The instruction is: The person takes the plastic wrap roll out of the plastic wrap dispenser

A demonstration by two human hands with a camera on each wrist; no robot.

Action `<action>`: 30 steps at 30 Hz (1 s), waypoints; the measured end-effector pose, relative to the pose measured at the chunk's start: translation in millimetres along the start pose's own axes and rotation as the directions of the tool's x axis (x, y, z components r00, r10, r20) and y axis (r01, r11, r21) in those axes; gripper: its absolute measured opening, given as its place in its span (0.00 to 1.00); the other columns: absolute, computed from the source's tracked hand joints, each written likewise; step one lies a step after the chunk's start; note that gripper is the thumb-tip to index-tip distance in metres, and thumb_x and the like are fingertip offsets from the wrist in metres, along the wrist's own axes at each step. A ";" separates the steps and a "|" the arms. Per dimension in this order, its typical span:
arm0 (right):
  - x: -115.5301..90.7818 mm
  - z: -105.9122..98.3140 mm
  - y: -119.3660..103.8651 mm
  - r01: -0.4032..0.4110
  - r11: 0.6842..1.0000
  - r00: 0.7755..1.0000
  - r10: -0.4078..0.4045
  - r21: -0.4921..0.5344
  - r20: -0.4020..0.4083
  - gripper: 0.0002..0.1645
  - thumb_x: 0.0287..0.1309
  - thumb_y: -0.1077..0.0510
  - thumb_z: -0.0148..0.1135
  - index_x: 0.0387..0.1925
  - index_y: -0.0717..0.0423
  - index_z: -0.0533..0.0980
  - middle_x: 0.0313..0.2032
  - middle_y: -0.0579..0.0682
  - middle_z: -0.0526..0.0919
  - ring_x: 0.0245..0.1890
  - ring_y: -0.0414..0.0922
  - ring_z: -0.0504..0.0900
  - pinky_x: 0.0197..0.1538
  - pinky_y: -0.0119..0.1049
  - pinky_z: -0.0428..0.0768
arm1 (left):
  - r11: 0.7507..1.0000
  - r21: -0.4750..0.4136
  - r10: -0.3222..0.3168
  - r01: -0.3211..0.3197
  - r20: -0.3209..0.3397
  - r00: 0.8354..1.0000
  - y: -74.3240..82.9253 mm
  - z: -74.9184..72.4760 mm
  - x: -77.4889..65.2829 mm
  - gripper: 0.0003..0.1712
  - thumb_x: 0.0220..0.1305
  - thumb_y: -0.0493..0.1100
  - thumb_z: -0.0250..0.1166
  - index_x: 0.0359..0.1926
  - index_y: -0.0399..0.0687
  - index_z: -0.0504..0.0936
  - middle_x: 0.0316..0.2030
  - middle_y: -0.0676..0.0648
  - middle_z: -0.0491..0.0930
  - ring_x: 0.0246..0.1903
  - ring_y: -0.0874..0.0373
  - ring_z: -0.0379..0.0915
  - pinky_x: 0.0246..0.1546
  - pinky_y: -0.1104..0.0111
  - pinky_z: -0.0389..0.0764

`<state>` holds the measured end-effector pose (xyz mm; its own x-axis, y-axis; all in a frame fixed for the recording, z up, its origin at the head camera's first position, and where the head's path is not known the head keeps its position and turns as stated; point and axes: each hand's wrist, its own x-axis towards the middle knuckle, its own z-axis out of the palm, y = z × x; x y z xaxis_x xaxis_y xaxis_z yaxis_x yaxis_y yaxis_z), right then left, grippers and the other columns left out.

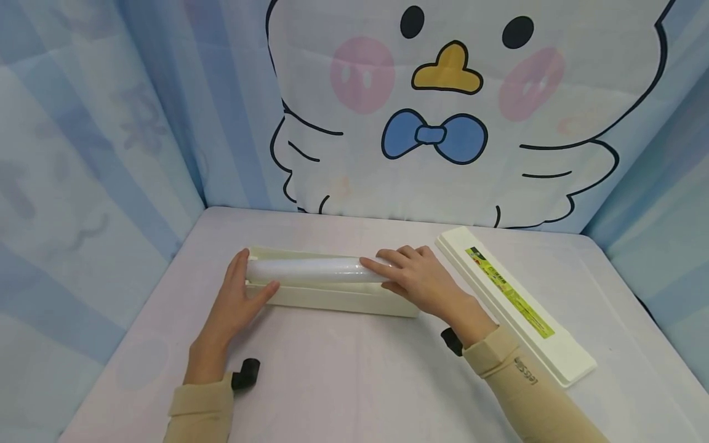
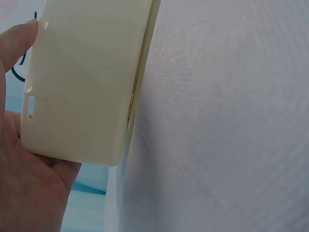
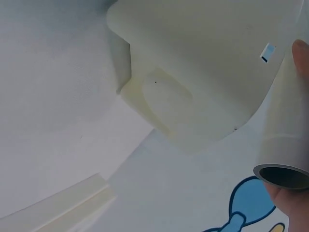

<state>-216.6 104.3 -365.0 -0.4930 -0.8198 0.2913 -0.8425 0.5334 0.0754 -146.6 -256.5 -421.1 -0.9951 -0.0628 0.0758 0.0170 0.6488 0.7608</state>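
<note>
A white roll of cling film (image 1: 310, 271) lies lengthwise over the long cream dispenser box (image 1: 343, 298), its right end raised a little. My right hand (image 1: 421, 280) grips the roll near that end, and the hollow core of the roll (image 3: 285, 145) shows in the right wrist view. At the box's left end, my left hand (image 1: 235, 301) holds the box, thumb near the front rim and fingers at the far corner. In the left wrist view the thumb reaches the upper edge of the box (image 2: 87, 87), whose wall has a small slot.
A long cream lid (image 1: 515, 307) with a green and yellow label lies diagonally on the table at the right, beside the right forearm. A pale cloth covers the table (image 1: 354, 375). Behind stands a curtain (image 1: 432, 191) with a cartoon figure.
</note>
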 end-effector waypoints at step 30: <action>-28.7 -17.7 9.9 -0.041 0.999 0.998 0.042 0.036 -0.047 0.38 0.61 0.53 0.72 0.72 0.41 0.70 0.61 0.50 0.78 0.54 0.52 0.78 0.46 0.49 0.74 | 0.999 -0.017 0.038 -0.039 -0.020 0.999 2.8 0.3 -1.5 0.56 0.68 0.54 0.65 0.78 0.30 0.41 0.77 0.29 0.41 0.75 0.34 0.38 0.71 0.40 0.47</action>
<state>-207.0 136.8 -355.8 -0.5173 -0.7857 0.3392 -0.8290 0.5585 0.0293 -145.1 -254.4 -419.3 -0.9916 -0.0530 0.1178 0.0571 0.6381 0.7678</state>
